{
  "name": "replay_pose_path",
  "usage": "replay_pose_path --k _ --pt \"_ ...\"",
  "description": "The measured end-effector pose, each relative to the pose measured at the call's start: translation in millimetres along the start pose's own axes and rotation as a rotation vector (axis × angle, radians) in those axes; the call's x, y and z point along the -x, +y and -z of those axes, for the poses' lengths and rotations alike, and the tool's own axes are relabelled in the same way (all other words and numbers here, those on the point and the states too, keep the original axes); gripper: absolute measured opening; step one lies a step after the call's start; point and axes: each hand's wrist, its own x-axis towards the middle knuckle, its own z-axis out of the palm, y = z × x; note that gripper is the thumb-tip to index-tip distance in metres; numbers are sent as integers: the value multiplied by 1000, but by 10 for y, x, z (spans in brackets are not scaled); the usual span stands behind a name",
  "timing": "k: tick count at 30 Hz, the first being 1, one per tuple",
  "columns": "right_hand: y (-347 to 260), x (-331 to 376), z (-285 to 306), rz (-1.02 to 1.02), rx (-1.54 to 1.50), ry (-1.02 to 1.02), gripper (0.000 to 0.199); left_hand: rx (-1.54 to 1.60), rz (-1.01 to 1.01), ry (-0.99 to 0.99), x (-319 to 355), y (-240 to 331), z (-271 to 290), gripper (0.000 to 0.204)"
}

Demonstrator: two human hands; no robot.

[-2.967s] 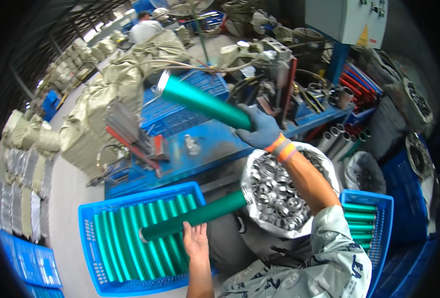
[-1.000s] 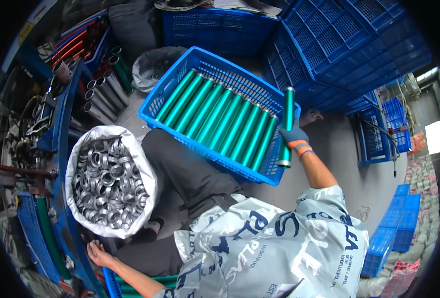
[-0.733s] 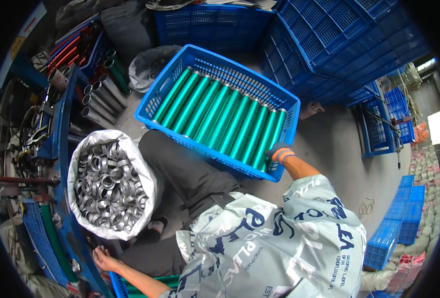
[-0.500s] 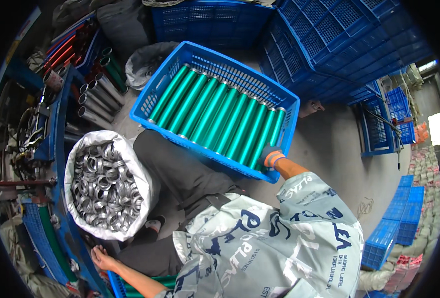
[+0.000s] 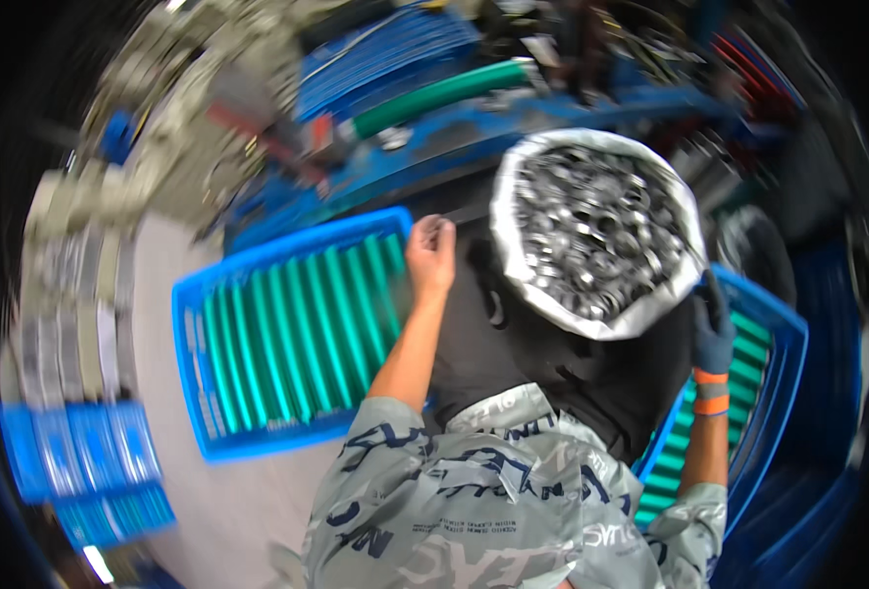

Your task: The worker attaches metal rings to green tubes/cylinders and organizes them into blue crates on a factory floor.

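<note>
My bare left hand (image 5: 430,260) is raised at the upper right corner of a blue crate (image 5: 187,344) of green tubes (image 5: 302,334). Its fingers are curled round something small and greyish, too blurred to name. My right hand (image 5: 714,329), in a dark glove with an orange-banded cuff, is beside the right rim of a white sack (image 5: 506,211) filled with metal rings (image 5: 601,231). Its fingers look stretched out, with nothing seen in them. Below it, a second blue crate (image 5: 783,393) holds more green tubes (image 5: 662,481), partly covered by my right arm.
A blue bench (image 5: 444,147) runs across the far side, with a single green tube (image 5: 444,96) lying along it. Stacked blue crates (image 5: 81,452) stand at the left. Red tubes (image 5: 758,69) are at the far right.
My view has swung left, bringing the other tube crate into full sight. My right hand has come away from the end tube of its crate. My left hand is raised beside the left crate.
</note>
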Motion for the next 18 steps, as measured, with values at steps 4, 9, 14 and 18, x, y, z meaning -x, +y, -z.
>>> replay_pose_path --k 4,9,14,18 --pt "-231 -426 -1426 381 771 -381 92 -538 -76 264 250 -280 1756 58" --pt "308 -750 -1856 393 1186 -365 105 -1327 -91 663 802 -197 4324 79" --pt "67 -854 -1891 337 1183 -585 80 -1322 317 587 1076 -55 5142 102" --pt "13 -847 -1901 182 1142 -623 74 -1325 608 530 941 -50 5042 131"
